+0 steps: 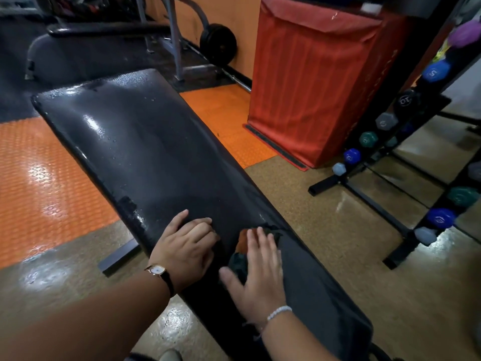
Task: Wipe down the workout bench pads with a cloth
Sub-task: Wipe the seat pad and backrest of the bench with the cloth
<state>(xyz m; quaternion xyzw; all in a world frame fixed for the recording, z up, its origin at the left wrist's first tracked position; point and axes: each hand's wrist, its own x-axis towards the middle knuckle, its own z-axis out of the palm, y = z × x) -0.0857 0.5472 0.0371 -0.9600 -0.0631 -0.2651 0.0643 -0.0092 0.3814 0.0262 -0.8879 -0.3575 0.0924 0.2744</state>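
Wiping step, lower centre of frame: my right hand [257, 272], fingers straight and spread, presses the dark cloth [299, 261] onto the black pad [145, 152]. My left hand [187, 246], fingers loosely bent and empty, braces beside it. Next move, I judge: sweep toward the wet upper-left end.

We're in a gym, no question. A long glossy black padded workout surface [145, 142] runs through the centre, and a black metal rack [364, 194] of coloured hex dumbbells [436, 70] climbs at three o'clock. A round black weight plate [218, 44] sits at twelve, a tall red padded box [317, 87] at one, and orange studded rubber floor tiles [39, 178] at nine.
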